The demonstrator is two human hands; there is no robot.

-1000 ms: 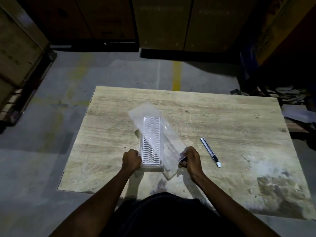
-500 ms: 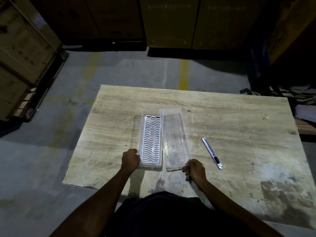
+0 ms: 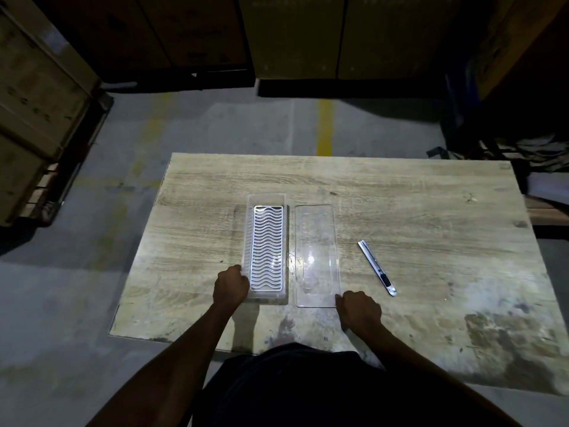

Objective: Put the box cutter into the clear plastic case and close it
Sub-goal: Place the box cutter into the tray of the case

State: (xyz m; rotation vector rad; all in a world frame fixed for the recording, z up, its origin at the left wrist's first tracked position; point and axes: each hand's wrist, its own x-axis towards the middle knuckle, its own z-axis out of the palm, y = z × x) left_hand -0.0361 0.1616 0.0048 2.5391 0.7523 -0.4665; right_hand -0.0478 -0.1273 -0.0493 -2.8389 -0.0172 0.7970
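Observation:
The clear plastic case lies open on the wooden table, with a white wavy insert in its bottom. My left hand grips the case's near left corner. The clear lid lies flat on the table just right of the case. My right hand has its fingers curled on the lid's near right corner. The box cutter, silver with a dark slider, lies on the table to the right of the lid, a hand's width from my right hand, untouched.
The wooden table has worn pale patches at its near right. Concrete floor with a yellow line lies beyond it. Wooden crates stand at the left, cartons at the back, dark clutter at the right.
The lid was tilted over the case a second ago; my right hand has swung it off to the right and laid it flat on the table. My left hand stays on the case.

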